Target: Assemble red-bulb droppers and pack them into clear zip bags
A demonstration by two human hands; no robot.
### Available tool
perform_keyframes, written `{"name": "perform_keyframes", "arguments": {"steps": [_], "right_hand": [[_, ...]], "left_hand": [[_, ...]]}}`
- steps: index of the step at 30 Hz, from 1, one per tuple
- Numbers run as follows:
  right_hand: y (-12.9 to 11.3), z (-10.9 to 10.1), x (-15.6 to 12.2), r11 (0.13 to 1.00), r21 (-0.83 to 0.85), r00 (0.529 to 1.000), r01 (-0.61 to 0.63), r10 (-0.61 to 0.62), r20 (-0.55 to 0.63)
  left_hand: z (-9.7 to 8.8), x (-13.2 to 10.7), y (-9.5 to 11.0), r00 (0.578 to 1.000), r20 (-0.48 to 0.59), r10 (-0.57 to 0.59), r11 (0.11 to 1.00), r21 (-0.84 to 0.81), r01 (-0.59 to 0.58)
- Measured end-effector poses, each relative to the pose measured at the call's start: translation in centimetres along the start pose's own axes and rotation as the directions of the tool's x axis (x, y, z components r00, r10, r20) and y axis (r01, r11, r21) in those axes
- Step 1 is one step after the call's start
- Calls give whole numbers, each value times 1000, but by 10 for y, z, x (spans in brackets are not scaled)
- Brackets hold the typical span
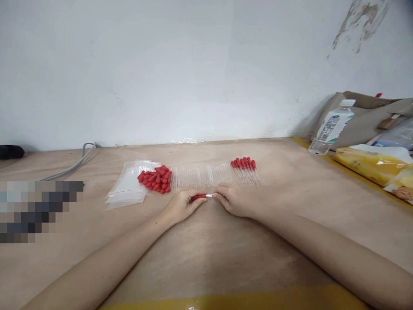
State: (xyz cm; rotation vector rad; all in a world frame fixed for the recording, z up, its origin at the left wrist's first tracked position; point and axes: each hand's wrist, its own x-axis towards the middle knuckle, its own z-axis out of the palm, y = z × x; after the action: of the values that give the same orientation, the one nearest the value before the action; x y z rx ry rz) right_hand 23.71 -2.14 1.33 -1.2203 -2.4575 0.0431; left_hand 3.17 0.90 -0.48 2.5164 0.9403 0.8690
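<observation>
Between my two hands is a dropper, its red rubber bulb (pixel 199 196) joined end to end with a clear glass tube (pixel 209 196). My left hand (pixel 183 204) is closed around the bulb. The fingers of my right hand (pixel 230 200) pinch the tube, hiding most of its length. Just beyond my hands lies a row of clear tubes (pixel 196 175), side by side. A heap of loose red bulbs (pixel 156 179) sits left of the row. To its right, several droppers (pixel 244 170) lie with red bulbs on their tubes.
Clear plastic bags (pixel 127 183) lie partly under the bulb heap. A grey cable (pixel 71 168) runs along the left. At the right stand a water bottle (pixel 334 127) and a beige bag (pixel 364 118), with a yellow package (pixel 364 165) in front. A white wall (pixel 193 77) closes the back.
</observation>
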Motion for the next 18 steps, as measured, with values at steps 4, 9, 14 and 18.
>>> {"name": "perform_keyframes", "arguments": {"steps": [4, 9, 14, 18], "right_hand": [[1, -10, 3, 1000, 29, 999, 7, -8, 45], [36, -32, 7, 919, 196, 939, -341, 342, 31], [89, -45, 11, 704, 186, 692, -686, 709, -135], [110, -35, 8, 661, 105, 637, -743, 746, -194]], "left_hand": [[1, 0, -6, 993, -109, -33, 999, 2, 33], [1, -3, -6, 988, -138, -65, 996, 51, 72], [-4, -2, 6, 993, 88, 77, 997, 25, -80], [-3, -1, 7, 986, 134, 95, 995, -32, -92]]}}
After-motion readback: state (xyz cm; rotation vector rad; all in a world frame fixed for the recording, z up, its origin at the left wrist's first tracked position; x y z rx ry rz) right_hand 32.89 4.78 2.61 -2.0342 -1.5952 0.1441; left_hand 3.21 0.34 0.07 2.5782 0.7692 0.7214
